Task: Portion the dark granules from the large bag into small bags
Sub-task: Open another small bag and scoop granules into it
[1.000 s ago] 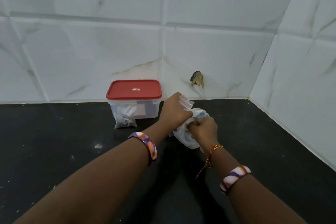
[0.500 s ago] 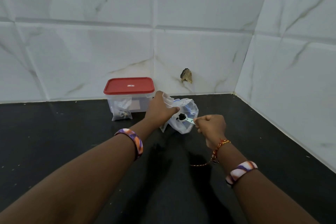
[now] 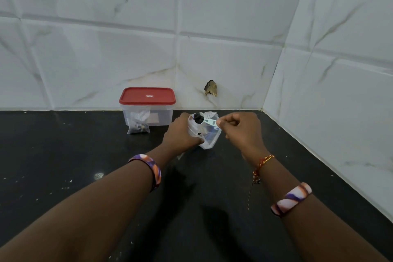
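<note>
One heaped small pale plastic spoon (image 3: 209,121) is pinched by the right hand (image 3: 242,132) above the clear plastic bag (image 3: 205,134) clutched by the left hand (image 3: 182,134); dark granules (image 3: 198,118) could be spilled onto the black tabletop (image 3: 63,155) if tilted.

We seem to be at a home kitchen corner: black stone counter (image 3: 63,155), marble-look wall tiles (image 3: 106,59), red-lidded storage tub (image 3: 147,105) beyond our hands.

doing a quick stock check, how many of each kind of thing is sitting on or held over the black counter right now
plastic bags: 2 (small bag leaning on the container, bag in the left hand)
lidded containers: 1 (red-lidded container)
spoons: 1 (spoon of dark granules in the right hand)
total: 4
</note>
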### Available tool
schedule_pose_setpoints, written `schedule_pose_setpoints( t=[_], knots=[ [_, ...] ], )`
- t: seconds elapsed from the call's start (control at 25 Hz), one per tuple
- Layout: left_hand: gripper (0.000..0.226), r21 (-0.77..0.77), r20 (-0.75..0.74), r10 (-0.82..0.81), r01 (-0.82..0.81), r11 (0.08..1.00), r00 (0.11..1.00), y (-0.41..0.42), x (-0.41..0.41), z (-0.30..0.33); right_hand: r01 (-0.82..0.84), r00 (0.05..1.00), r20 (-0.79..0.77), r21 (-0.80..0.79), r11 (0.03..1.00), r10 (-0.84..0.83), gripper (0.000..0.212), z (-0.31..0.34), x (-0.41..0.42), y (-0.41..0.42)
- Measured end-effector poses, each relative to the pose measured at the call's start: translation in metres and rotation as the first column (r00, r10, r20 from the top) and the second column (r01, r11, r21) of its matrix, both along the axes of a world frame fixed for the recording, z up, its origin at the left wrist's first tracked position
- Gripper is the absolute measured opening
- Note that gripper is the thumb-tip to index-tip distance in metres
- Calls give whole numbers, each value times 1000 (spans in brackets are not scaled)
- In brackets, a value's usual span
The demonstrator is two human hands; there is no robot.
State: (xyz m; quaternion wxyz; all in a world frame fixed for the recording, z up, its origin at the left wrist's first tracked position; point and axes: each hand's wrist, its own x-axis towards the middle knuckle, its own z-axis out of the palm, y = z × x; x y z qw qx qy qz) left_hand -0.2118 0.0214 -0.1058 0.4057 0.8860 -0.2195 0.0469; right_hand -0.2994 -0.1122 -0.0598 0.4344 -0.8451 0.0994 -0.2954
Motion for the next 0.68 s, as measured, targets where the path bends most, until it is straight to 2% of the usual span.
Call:
schedule_pose_setpoints(
  t=[0.08, 0.2, 0.28, 0.4, 0.44, 0.48, 0.52, 0.6, 0.64, 0.68],
  knots=[
    [66, -25, 2, 8, -8, 1000, 1000, -3, -1, 4, -3, 998, 58, -295, 955, 21, 11, 5, -1, 8],
    [60, -5, -19, 12, -12, 1000, 1000, -5, -1, 10, 19, 996, 84, -609, 793, 40, 16, 2, 0, 12],
    [60, -12, -26, 11, -11, 1000, 1000, -5, 0, 11, 30, 993, 104, -695, 718, 60, 18, 0, 2, 12],
    [62, -56, -47, 12, -14, 998, 999, -7, -2, 14, 145, 971, 231, -789, 597, 69, 26, -2, -1, 15],
    [63, -66, -60, 15, -18, 998, 998, -8, -1, 14, 172, 958, 274, -790, 589, 89, 28, -4, 1, 14],
    [62, -75, -63, 12, -17, 997, 998, -9, -1, 15, 157, 955, 282, -752, 640, 97, 26, -9, 1, 14],
    [60, -86, -62, 5, -10, 996, 998, -9, -1, 14, 130, 954, 285, -668, 733, 90, 20, -11, 2, 13],
    [60, -147, -93, -3, -11, 989, 996, -10, 1, 10, 75, 966, 257, -301, 951, 5, 11, -11, 7, 9],
    [61, -189, -135, -11, -15, 982, 991, -9, 2, 6, 71, 976, 211, -93, 993, -50, 11, -14, 8, 5],
    [61, -229, -182, -12, -31, 973, 983, -9, 4, 2, 89, 985, 139, 90, 992, -101, 11, -19, 10, 0]
  ],
)
